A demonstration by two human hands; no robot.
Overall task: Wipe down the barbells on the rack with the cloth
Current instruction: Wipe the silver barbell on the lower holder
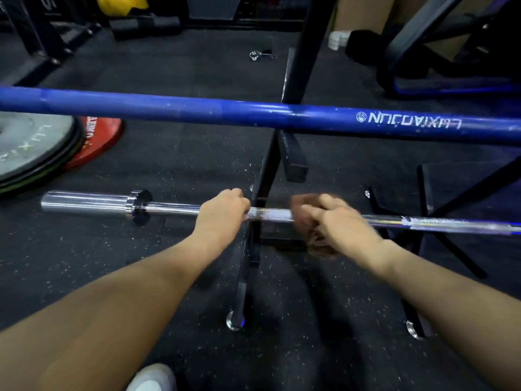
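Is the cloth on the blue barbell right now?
No, the brown cloth is wrapped around the chrome barbell under the right hand; the blue barbell above is untouched.

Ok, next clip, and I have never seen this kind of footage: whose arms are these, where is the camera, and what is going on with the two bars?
There is no machine here. The camera sits on a person's head and looks down, so the two bare arms are that person's own. The left hand grips a chrome barbell that lies across a black rack, low over the dark gym floor. The right hand presses a brown cloth around the same bar; it is blurred, which suggests wiping. Above runs a blue barbell with white lettering, which neither hand touches. On the floor at the left lie weight plates, grey over red. A spring collar lies farther back, and a white shoe shows at the bottom.
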